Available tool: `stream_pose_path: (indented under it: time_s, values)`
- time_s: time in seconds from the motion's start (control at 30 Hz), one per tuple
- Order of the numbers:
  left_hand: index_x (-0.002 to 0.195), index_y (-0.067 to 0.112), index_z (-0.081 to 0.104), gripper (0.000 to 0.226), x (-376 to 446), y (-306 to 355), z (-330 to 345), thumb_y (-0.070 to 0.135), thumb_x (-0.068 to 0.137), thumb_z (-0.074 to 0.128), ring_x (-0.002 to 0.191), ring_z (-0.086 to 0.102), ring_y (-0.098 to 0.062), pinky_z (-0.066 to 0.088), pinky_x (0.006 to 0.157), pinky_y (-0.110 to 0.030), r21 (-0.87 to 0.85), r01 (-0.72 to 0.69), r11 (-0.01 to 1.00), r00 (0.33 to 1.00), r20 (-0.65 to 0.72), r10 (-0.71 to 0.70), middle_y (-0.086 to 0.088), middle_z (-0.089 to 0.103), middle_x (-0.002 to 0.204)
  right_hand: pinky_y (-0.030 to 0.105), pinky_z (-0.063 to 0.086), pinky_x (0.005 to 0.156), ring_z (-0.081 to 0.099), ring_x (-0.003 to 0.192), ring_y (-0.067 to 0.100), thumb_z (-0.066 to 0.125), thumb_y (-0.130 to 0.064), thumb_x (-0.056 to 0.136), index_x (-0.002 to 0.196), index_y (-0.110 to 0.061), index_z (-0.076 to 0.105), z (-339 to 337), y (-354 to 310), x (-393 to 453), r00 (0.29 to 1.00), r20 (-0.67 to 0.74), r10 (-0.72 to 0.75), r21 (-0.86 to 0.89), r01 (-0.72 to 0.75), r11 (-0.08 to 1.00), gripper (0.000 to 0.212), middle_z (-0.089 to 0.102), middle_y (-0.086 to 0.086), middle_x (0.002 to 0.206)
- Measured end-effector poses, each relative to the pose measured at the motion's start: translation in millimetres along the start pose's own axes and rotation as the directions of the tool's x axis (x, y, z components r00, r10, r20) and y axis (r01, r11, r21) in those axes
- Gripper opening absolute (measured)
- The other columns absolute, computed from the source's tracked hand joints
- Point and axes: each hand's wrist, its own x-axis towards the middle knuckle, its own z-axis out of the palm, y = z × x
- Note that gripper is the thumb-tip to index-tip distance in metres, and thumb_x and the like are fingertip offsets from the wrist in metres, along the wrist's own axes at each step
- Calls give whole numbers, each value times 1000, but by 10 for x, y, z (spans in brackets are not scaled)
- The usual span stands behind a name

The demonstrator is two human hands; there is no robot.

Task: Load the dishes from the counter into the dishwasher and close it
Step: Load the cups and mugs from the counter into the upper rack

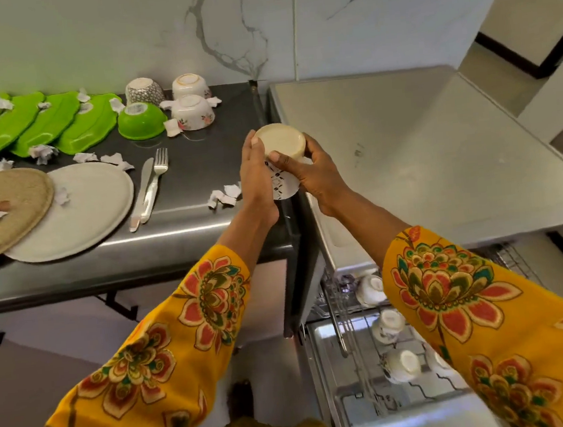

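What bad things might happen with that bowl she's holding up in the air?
1. The white bowl is held upside down between the left hand and right hand, above the counter edge; a slip might drop and chip it.
2. The dishwasher rack below already holds upturned cups; setting the bowl down carelessly may knock them.
3. Paper scraps lie nearby and could be swept into the dishwasher.

Upturned white bowl [281, 151] gripped between left hand [256, 177] and right hand [310, 172], above counter [200, 173] edge.
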Motion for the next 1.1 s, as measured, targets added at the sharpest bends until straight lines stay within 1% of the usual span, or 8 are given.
stream_pose_path:
  time_s: [0.27, 0.47, 0.6, 0.67, 0.8, 0.87, 1.0, 1.1]
  values:
    - [140, 27, 40, 40, -787, -446, 473, 38, 101, 35, 109, 59, -28, 55, 83, -40, -50, 74, 996, 993, 96, -69, -13, 57, 127, 46, 50, 94, 56, 111, 20, 75, -36, 76, 118, -31, 50, -747, 62, -809, 997, -72, 29, -10, -30, 999, 49, 57, -2, 116]
    - [141, 31, 39, 41, -1312, -793, 760, 38, 101, 38, 112, 58, -26, 51, 93, -44, -20, 161, 987, 980, 124, -158, -9, 55, 131, 38, 50, 95, 54, 105, 16, 73, -29, 79, 115, -27, 50, -1246, 207, -1347, 988, -145, 50, -36, -56, 998, 43, 56, -7, 106]
    - [141, 28, 39, 42, -1597, -988, 916, 37, 100, 39, 100, 60, -16, 56, 69, -27, 29, 250, 968, 953, 171, -251, -4, 55, 128, 25, 50, 86, 54, 101, 10, 73, -28, 79, 125, -20, 49, -1568, 311, -1638, 981, -179, 72, -59, -83, 995, 52, 56, -4, 114]
    - [141, 28, 40, 42, -1670, -1073, 946, 37, 100, 40, 94, 59, -12, 53, 62, -23, 53, 275, 960, 942, 183, -280, -2, 56, 126, 32, 51, 92, 55, 107, 14, 75, -31, 77, 128, -20, 49, -1666, 369, -1725, 977, -192, 95, -65, -109, 992, 58, 56, -1, 120]
    - [140, 27, 40, 42, -1825, -1278, 1077, 37, 99, 42, 97, 60, -14, 55, 69, -28, 99, 332, 938, 911, 224, -346, -5, 55, 131, 39, 49, 97, 54, 113, 19, 76, -30, 76, 129, -19, 48, -1906, 518, -1939, 958, -245, 146, -41, -161, 986, 61, 55, 2, 124]
    - [140, 27, 41, 41, -1893, -1386, 1133, 36, 99, 42, 96, 61, -14, 56, 72, -30, 106, 368, 924, 892, 241, -383, -3, 56, 126, 35, 50, 94, 55, 111, 19, 75, -26, 77, 128, -18, 49, -2004, 603, -2042, 950, -257, 180, -15, -190, 982, 57, 56, 2, 122]
    - [139, 23, 43, 39, -2044, -1605, 1222, 32, 101, 40, 80, 56, -2, 50, 53, -16, 187, 390, 901, 878, 218, -426, 3, 56, 110, 18, 51, 76, 58, 97, 10, 74, -19, 79, 121, -20, 50, -2180, 794, -2219, 932, -272, 238, 46, -235, 971, 48, 59, -4, 109]
    - [138, 20, 44, 38, -2120, -1822, 1264, 30, 102, 39, 80, 58, -4, 51, 48, -15, 219, 434, 874, 853, 211, -477, 0, 60, 112, 16, 53, 67, 59, 90, 7, 72, -16, 81, 118, -20, 50, -2304, 961, -2332, 920, -250, 303, 72, -294, 953, 43, 60, -7, 102]
